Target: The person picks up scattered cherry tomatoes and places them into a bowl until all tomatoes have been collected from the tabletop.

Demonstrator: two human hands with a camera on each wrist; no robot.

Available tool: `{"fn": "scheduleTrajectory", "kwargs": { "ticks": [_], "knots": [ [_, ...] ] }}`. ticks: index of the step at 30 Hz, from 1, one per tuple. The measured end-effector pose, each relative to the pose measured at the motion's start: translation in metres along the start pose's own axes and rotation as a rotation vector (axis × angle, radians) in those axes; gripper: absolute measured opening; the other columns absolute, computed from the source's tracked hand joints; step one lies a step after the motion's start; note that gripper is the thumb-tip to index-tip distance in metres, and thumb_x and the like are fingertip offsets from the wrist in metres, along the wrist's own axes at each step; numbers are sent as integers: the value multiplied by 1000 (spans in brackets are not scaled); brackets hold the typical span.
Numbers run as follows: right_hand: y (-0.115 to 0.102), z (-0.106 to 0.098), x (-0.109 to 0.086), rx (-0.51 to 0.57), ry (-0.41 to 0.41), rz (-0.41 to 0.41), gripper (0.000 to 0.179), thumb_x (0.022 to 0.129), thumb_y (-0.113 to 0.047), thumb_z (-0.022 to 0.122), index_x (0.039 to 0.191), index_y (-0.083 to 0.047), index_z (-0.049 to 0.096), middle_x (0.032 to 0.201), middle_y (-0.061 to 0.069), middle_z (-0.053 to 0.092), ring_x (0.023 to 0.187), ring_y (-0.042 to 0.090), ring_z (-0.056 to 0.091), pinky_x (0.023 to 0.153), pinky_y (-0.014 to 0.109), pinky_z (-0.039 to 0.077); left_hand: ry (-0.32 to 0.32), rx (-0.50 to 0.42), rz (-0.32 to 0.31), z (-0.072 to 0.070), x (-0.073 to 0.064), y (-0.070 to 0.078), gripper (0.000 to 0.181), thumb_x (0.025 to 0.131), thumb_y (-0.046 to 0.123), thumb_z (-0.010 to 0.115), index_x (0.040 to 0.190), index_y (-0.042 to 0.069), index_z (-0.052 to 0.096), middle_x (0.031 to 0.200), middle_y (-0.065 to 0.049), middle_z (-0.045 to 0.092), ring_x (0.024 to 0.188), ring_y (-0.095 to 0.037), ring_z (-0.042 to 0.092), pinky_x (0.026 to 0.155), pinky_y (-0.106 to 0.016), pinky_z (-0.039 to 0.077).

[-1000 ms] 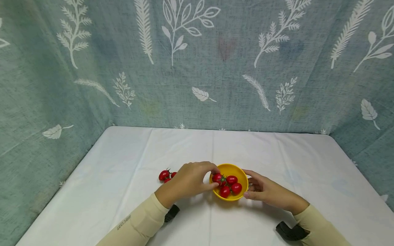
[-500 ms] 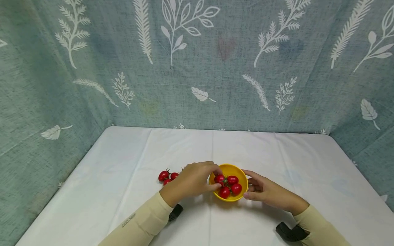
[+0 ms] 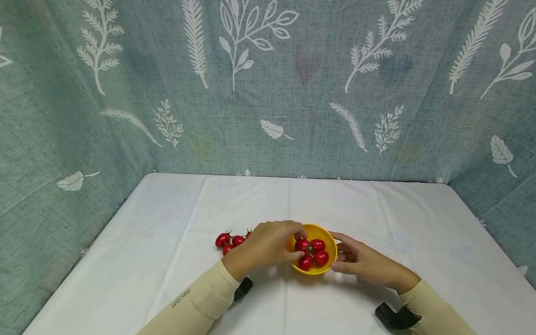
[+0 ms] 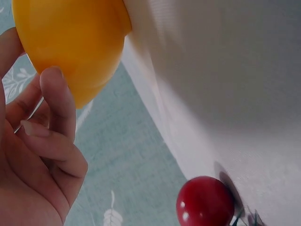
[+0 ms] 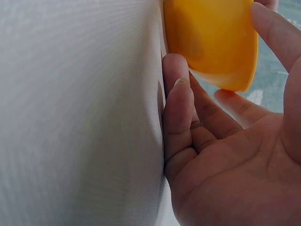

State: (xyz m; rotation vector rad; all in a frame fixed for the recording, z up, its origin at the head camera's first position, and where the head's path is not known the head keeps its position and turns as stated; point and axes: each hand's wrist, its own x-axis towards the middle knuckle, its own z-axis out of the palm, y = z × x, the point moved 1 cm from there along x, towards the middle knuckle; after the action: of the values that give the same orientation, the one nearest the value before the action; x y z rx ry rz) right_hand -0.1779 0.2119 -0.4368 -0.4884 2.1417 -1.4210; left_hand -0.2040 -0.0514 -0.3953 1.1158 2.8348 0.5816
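Inside yellow bowl (image 3: 321, 232), toward left rim, appears to pinch cherry tomato (image 3: 302, 246) between thumb and fingers of left hand (image 3: 266, 244), the nearer; lies just rightward, long axis unclear. At opposite side, cups bowl's outer wall with right hand (image 3: 363, 261).

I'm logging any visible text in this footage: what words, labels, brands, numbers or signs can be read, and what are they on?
"Lets", as best I can read it, on the left sleeve; the letters after it are too small and blurred.
I see no lettering on the yellow bowl, red tomatoes or right sleeve.
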Motion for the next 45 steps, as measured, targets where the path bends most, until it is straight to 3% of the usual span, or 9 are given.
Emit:
{"fn": "scheduleTrajectory", "kwargs": {
  "ticks": [17,25,39,45],
  "knots": [
    [2,-1,0,9,-11,-25,81,96,-25,68,159,-12,20,131,19,59,101,26,63,83,26,51,-4,58,33,4,11,9,27,85,38,78,109,27,73,100,12,69,76,-2,54,63,-19,44],
    [2,0,1,4,-7,-12,79,96,-26,68,159,-14,21,129,16,61,101,23,63,82,27,51,4,48,68,7,14,10,27,84,39,80,107,26,74,102,12,71,85,-3,61,69,-17,48],
    [3,0,1,-3,-8,-13,80,96,-26,67,159,-12,20,128,17,61,101,25,63,81,27,51,12,54,76,8,12,10,29,85,39,79,111,27,73,107,11,71,91,-4,64,74,-20,51],
    [1,0,0,5,-9,-7,79,97,-26,67,159,-12,20,128,16,61,100,23,63,82,26,50,22,52,58,4,5,8,31,85,38,78,115,27,72,106,10,70,83,-3,61,67,-20,48]
  ]
}}
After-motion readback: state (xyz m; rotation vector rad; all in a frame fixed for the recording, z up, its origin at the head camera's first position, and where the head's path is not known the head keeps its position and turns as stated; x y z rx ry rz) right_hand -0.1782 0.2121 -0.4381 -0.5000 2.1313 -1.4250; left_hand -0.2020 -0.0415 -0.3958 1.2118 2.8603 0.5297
